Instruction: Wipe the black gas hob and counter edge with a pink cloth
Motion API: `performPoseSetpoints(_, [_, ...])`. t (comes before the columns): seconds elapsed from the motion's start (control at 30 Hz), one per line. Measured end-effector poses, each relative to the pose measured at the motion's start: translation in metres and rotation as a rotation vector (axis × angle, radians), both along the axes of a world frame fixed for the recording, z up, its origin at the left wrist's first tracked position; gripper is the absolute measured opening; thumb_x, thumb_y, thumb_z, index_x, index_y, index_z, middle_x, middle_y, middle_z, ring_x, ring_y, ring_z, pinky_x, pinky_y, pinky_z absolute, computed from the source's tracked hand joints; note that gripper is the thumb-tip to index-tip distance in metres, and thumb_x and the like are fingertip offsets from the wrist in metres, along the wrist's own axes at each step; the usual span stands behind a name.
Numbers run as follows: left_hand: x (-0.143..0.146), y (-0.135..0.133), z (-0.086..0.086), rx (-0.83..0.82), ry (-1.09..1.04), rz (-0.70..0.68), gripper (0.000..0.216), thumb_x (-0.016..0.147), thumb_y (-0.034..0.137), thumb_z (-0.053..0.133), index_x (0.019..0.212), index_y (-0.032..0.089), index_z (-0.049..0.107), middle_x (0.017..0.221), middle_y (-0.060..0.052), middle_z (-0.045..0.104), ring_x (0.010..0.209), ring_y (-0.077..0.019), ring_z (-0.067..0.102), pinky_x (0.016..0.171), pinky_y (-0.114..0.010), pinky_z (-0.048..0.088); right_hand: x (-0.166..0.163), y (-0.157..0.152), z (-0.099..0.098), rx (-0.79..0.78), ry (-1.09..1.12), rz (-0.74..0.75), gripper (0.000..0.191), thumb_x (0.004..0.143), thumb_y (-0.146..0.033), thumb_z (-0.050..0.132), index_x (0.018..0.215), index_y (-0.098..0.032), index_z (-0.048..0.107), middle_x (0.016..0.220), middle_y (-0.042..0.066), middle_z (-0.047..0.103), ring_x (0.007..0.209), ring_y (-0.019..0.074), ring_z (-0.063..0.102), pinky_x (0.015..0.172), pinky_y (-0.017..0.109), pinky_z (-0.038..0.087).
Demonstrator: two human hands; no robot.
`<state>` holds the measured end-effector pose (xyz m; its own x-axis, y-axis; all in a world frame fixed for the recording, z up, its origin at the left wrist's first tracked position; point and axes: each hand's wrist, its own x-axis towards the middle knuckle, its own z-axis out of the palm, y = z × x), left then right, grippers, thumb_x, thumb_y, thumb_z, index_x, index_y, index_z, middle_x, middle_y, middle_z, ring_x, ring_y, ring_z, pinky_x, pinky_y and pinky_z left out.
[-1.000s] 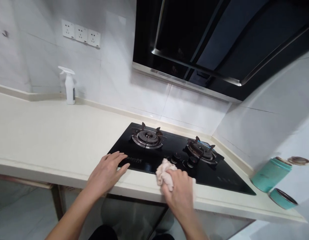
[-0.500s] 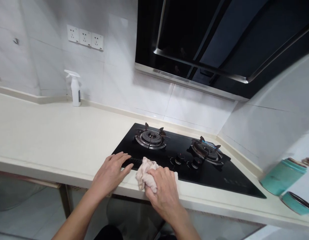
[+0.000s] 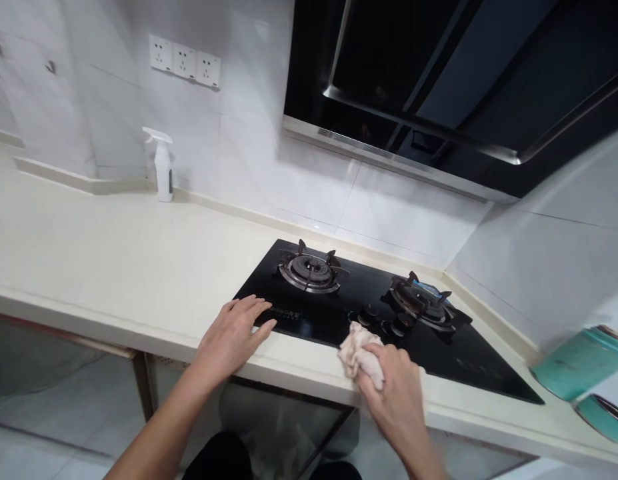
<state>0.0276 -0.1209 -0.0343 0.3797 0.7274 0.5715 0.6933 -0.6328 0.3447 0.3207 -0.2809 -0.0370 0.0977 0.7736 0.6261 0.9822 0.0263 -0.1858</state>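
My right hand is closed round a crumpled pale pink cloth, pressing it on the cream countertop at the front edge of the black glass gas hob, just in front of the control knobs. My left hand lies flat with fingers stretched out, palm on the counter and fingertips on the hob's front left corner. The hob has a left burner and a right burner.
A white spray bottle stands at the back wall on the left. A black range hood hangs over the hob. At the right edge lie a teal canister and a teal lid. Wall sockets sit above the counter.
My right hand swept the cloth left along the hob's front edge toward my left hand, then back to the right. My left hand stayed in place. The view shifted slightly.
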Motion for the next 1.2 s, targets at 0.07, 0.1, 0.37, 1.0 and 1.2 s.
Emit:
performPoseSetpoints(0.07, [0.0, 0.0, 0.001, -0.002, 0.019, 0.005, 0.043, 0.099, 0.046, 0.051, 0.126, 0.02, 0.071, 0.134, -0.012, 0.071, 0.135, -0.0324, 0.059, 0.115, -0.054, 0.043, -0.03, 0.012, 0.004, 0.006, -0.01, 0.064, 0.024, 0.086, -0.027, 0.058, 0.11, -0.027, 0.063, 0.098, 0.005, 0.063, 0.087, 0.0257, 0.05, 0.077, 0.04, 0.033])
performPoseSetpoints(0.1, [0.001, 0.001, 0.001, 0.0, 0.03, 0.011, 0.042, 0.098, 0.046, 0.051, 0.126, 0.02, 0.071, 0.134, -0.012, 0.071, 0.135, -0.0321, 0.059, 0.116, -0.054, 0.042, -0.047, 0.019, 0.006, 0.005, -0.005, 0.108, 0.026, 0.085, -0.025, 0.059, 0.111, -0.026, 0.063, 0.1, 0.005, 0.063, 0.089, 0.0259, 0.049, 0.078, 0.04, 0.033])
performPoseSetpoints(0.37, [-0.003, 0.002, 0.002, -0.015, 0.059, -0.011, 0.041, 0.094, 0.03, 0.049, 0.127, 0.023, 0.072, 0.134, -0.01, 0.071, 0.132, -0.03, 0.061, 0.113, -0.051, 0.046, -0.119, 0.053, 0.017, -0.07, -0.026, 0.402, 0.05, 0.082, -0.031, 0.07, 0.129, -0.031, 0.057, 0.123, 0.007, 0.059, 0.108, 0.0299, 0.049, 0.097, 0.051, 0.04])
performPoseSetpoints(1.0, [0.037, -0.051, 0.006, -0.08, 0.045, -0.262, 0.079, 0.072, 0.061, 0.085, 0.142, 0.033, 0.061, 0.166, -0.013, 0.038, 0.152, -0.0462, 0.029, 0.117, -0.07, 0.034, 0.017, 0.028, 0.016, -0.066, 0.454, 0.459, 0.024, 0.1, -0.042, 0.053, 0.106, -0.028, 0.072, 0.112, 0.005, 0.07, 0.109, 0.022, 0.065, 0.096, 0.038, 0.05])
performPoseSetpoints(1.2, [0.084, -0.076, 0.001, -0.039, 0.034, -0.329, 0.086, 0.06, 0.054, 0.094, 0.136, 0.028, 0.065, 0.158, -0.017, 0.045, 0.149, -0.048, 0.03, 0.119, -0.07, 0.029, 0.078, 0.013, -0.001, -0.127, 0.395, 0.21, 0.034, 0.099, -0.051, 0.05, 0.109, -0.028, 0.071, 0.123, 0.008, 0.067, 0.115, 0.0238, 0.064, 0.099, 0.039, 0.052])
